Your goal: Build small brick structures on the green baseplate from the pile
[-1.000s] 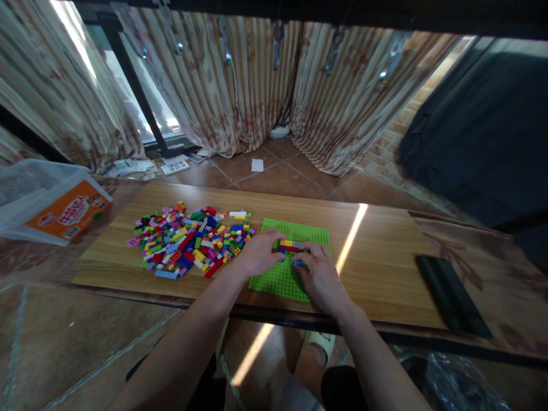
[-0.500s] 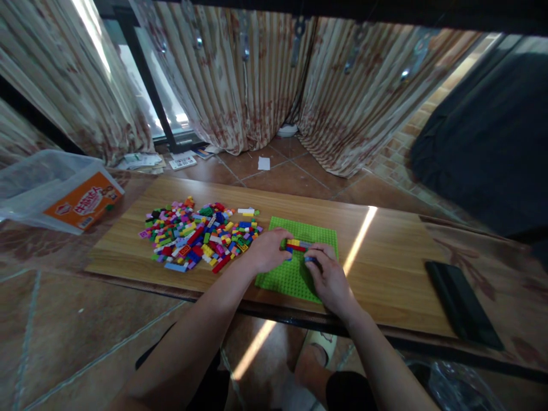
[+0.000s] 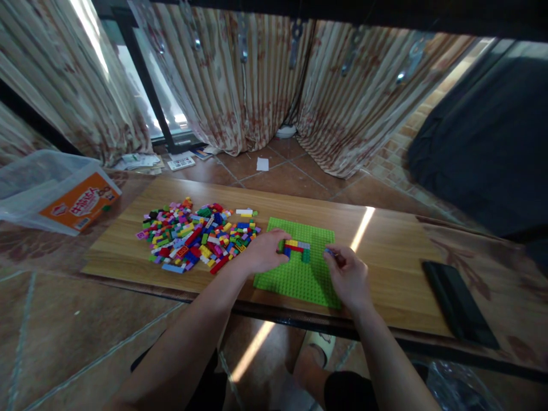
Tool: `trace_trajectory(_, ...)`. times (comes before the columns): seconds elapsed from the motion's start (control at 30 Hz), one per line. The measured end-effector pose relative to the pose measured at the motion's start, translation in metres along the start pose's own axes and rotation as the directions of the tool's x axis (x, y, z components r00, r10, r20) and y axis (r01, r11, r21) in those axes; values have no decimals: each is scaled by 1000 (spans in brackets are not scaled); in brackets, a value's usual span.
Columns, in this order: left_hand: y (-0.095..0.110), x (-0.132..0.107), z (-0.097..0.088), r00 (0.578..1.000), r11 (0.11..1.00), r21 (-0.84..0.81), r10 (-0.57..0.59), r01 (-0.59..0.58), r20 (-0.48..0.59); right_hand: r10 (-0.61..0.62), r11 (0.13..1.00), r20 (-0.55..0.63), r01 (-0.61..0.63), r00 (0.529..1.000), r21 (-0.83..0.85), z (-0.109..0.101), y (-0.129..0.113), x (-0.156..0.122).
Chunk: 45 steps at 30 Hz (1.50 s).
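Observation:
On the green studded baseplate (image 3: 295,282) sits a small toy-brick structure (image 3: 297,246), with yellow, grey, red, blue and green bricks. My left hand (image 3: 270,250) is closed at its left end, thumb and fingers on either side of the bricks there, partly covering them. Over the plate's right edge, my right hand (image 3: 349,274) pinches a small blue toy brick (image 3: 329,252), apart from the structure. The fingers hide most of that brick.
A pile of loose toy bricks (image 3: 201,237) spreads over the wooden board (image 3: 394,274) left of the plate. A clear plastic box (image 3: 55,188) with an orange label stands far left. A black flat object (image 3: 460,302) lies at the right end.
My right hand has moved right, off the structure, with the blue brick in its fingers. The structure's green right end now shows. My left hand stays at the left end.

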<state>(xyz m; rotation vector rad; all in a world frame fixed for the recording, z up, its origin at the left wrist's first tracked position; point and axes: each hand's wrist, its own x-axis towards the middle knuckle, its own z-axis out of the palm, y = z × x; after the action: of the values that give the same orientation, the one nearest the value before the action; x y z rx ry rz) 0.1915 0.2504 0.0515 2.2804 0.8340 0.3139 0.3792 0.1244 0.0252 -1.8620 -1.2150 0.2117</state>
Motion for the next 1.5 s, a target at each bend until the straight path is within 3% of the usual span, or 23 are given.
trace_trajectory(0.2, 0, -1, -2, 999, 1000, 1, -3, 3, 37, -81, 987, 46, 86, 996, -133, 5, 4, 0)
trace_trajectory(0.47, -1, 0, 1, 1000, 1000, 27, -1, 0, 19, -73, 994, 98, 81, 992, -76, 5, -11, -2)
trace_trajectory(0.7, 0, -1, 2, 1000, 1000, 21, 17, -17, -11, -189, 982, 174, 191, 966, 7, 16, -23, -5)
trace_trajectory(1.03, -2, -1, 3, 999, 999, 25, 41, -41, -10, -306, 945, 212, 324, 928, -53, 27, -29, -2)
trace_trajectory(1.37, 0, -1, 1, 999, 998, 48, 39, -39, 4, -344, 927, 226, 368, 911, -69, 29, -28, -3)
trace_trajectory(1.5, 1, -2, 0, 999, 998, 54, 39, -39, 12, -297, 947, 137, 310, 945, -87, 24, -28, 0)
